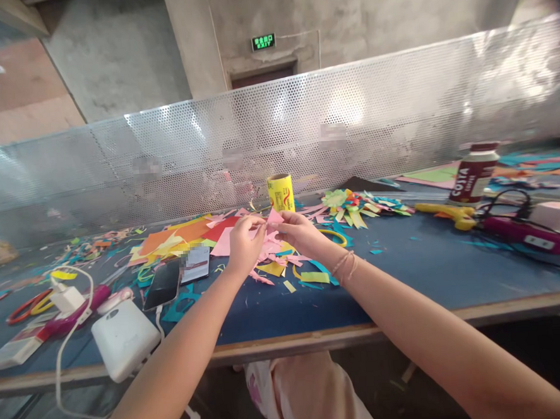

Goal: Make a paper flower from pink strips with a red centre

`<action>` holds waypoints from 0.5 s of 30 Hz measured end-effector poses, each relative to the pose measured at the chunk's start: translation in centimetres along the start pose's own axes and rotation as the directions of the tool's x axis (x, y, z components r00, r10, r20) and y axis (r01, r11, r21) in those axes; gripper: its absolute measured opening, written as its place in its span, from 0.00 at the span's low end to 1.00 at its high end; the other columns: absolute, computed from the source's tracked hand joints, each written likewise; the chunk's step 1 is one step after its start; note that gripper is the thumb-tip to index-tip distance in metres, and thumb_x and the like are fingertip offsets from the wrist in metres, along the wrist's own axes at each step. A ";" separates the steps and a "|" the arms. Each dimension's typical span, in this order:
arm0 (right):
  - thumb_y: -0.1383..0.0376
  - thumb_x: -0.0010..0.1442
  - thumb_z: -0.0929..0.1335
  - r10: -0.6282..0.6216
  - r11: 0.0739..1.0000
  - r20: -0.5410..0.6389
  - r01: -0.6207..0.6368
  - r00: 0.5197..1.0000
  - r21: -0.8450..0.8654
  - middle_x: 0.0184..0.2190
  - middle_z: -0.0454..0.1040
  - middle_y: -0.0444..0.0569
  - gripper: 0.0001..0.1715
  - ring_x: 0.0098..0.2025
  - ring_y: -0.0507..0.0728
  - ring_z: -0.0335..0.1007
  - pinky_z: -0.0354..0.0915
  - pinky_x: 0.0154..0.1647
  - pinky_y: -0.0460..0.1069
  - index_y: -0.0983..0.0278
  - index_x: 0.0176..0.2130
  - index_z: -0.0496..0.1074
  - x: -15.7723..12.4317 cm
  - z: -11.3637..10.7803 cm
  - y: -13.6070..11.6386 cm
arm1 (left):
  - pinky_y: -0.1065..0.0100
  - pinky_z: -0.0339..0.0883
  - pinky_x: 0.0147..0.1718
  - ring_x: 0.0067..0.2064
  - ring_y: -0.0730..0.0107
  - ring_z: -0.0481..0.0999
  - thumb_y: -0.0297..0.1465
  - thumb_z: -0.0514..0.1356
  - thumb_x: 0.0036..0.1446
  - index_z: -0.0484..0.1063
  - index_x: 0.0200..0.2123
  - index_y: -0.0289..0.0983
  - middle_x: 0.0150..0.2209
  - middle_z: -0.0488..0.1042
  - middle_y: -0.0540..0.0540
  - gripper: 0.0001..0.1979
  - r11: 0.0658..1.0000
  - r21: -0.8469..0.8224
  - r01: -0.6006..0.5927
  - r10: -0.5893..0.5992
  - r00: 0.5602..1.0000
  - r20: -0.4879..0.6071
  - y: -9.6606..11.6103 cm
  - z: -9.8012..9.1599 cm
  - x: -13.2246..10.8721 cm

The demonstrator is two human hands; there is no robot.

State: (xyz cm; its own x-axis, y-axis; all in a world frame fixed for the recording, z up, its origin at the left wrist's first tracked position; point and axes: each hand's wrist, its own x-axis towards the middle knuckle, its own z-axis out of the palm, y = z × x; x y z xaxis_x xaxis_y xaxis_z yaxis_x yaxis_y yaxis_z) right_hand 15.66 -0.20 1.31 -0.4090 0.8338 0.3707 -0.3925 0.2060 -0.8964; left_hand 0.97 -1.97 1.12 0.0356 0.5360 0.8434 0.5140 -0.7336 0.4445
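Left hand [246, 242]: fingertips pinched on the near-left edge of a small pink piece [275, 217], apparently paper. Right hand [304, 234]: thumb and fingers closed on the same piece from the other side, bracelet at the wrist. Pink piece: one, pointed at the top, held between the two hands over the middle of the tabletop [407, 277], in front of a yellow tube [280, 193]; whether folded or merely cut, too small to tell. Stage: judged part-worked, both hands being on it and neither having let go. Done, as far as shows: much paper already reduced to pink scraps [268, 251] below the hands, with strips and offcuts around; a green paper flower [335, 198] lies to the right among coloured strips, seemingly shaped already. Left: the pink piece, not yet set down; a pink sheet [221, 243] beside the left hand and an orange sheet [158, 242] farther left, both still broad. How many pieces remain cannot be told. Also present: two phones [161, 285] and a white charger [125, 339] at left; a yellow tool [446, 214] and a bottle [476, 173] at right, well apart from the hands.
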 end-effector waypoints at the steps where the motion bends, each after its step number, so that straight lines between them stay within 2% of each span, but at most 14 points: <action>1: 0.64 0.46 0.71 -0.002 1.000 -0.004 0.002 1.000 -0.013 0.30 0.71 0.44 0.10 0.31 0.49 0.65 0.61 0.31 0.45 0.64 0.31 0.71 0.0 0.0 0.0 | 0.64 0.69 0.37 0.35 0.69 0.72 0.27 0.56 0.52 0.69 0.29 0.37 0.31 0.72 0.46 0.02 1.000 0.004 -0.006 0.006 1.000 -0.002 0.0 0.0 0.0; 10: 0.61 0.47 0.71 -0.016 0.998 0.010 0.017 1.000 -0.066 0.29 0.71 0.44 0.10 0.32 0.49 0.66 0.61 0.32 0.45 0.63 0.30 0.70 -0.1 0.0 0.0 | 0.61 0.66 0.40 0.38 0.66 0.71 0.26 0.55 0.52 0.68 0.28 0.38 0.31 0.72 0.46 0.03 0.995 0.086 -0.050 0.051 0.999 -0.006 0.3 0.0 0.1; 15: 0.60 0.46 0.71 -0.041 0.992 -0.011 0.039 0.999 -0.116 0.27 0.71 0.43 0.11 0.29 0.48 0.65 0.61 0.29 0.45 0.62 0.31 0.68 0.1 -0.1 0.2 | 0.61 0.65 0.41 0.39 0.66 0.70 0.26 0.54 0.53 0.66 0.28 0.38 0.31 0.71 0.46 0.03 0.998 0.052 -0.024 0.024 1.000 0.010 0.3 0.0 0.1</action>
State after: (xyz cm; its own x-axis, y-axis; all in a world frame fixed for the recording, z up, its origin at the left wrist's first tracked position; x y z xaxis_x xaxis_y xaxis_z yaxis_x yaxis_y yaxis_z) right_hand 15.62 -0.03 1.10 -0.3838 0.8301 0.4045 -0.3101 0.2968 -0.9032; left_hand 1.12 -2.08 1.35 0.0567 0.5227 0.8506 0.5570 -0.7236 0.4075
